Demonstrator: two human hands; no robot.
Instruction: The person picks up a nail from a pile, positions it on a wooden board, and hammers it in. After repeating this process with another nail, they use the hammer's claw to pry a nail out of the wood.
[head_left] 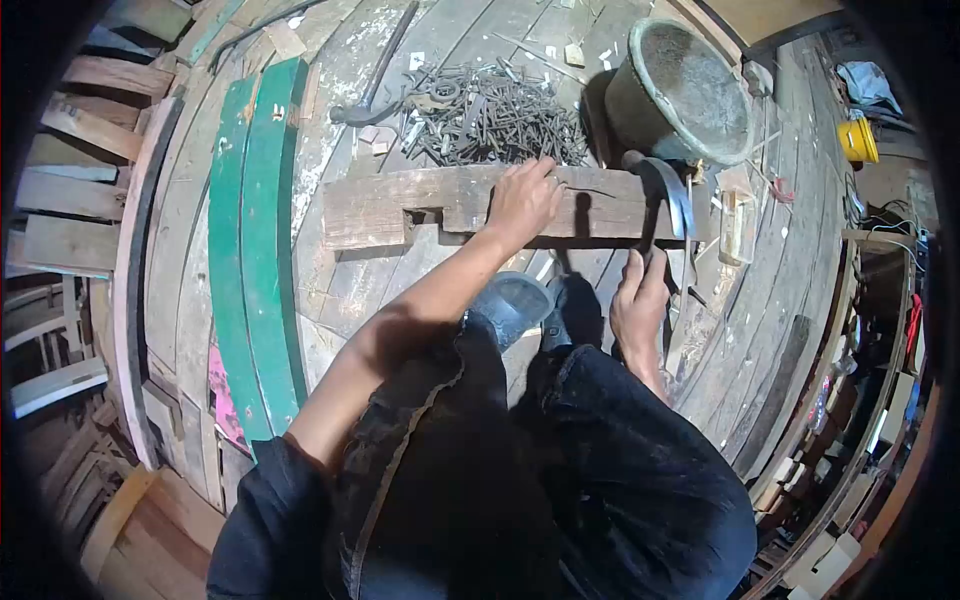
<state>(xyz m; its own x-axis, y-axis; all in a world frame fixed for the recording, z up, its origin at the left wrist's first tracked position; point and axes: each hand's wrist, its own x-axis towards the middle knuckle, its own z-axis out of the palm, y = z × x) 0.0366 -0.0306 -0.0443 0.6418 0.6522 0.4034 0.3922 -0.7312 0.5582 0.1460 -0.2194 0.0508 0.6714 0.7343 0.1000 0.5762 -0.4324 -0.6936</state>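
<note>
A thick wooden beam [370, 208] with a notch in its side lies crosswise in front of my feet. My left hand [527, 203] rests over the beam's far edge near its middle, fingers curled; whether they hold anything small is hidden. My right hand [640, 295] is closed round the dark handle of a hammer [672, 195], whose curved metal head is over the beam's right part. Behind the beam lies a heap of nails [490, 115], many bent and dark.
A grey bucket [690, 90] stands behind the beam's right end. Green boards [260, 230] lie at the left, and another hammer-like tool [370, 100] is beside the nails. A small wooden piece [738, 225] is at the right. A yellow container [857, 141] is farther right.
</note>
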